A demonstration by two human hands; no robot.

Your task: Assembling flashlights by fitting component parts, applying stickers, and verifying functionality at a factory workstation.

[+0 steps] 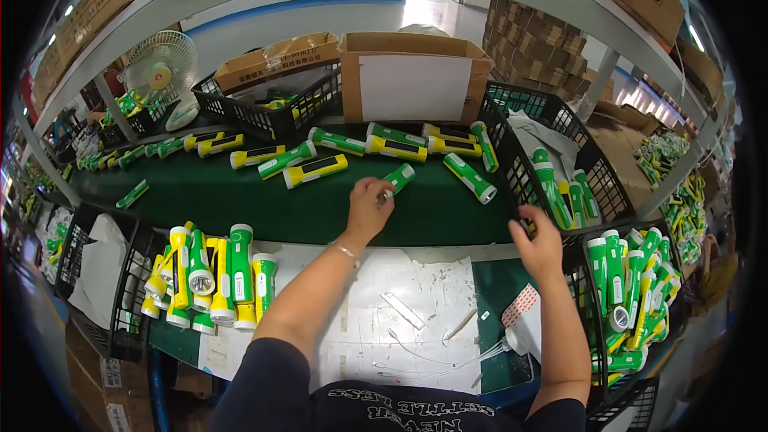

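Observation:
A green and white flashlight [399, 178] lies at a slant over the green conveyor belt. My left hand [370, 206] is closed round its near end, the fingers covering part of it. To the right, my right hand [538, 246] is beside the near left corner of a black crate [588, 132]. Its thumb and forefinger are apart, with no flashlight between them. Just beyond my left hand lie a yellow flashlight with a dark panel [316, 170] and a green one [336, 142]. Another green flashlight [470, 178] lies between my hands, farther back.
More flashlights line the green belt [240, 208]. A pile of flashlights [212, 276] stands at left beside another crate [132, 304]; a full crate [632, 296] is at right. Cables [448, 360] lie on the white work surface [360, 328]. A cardboard box [416, 80] stands behind the belt.

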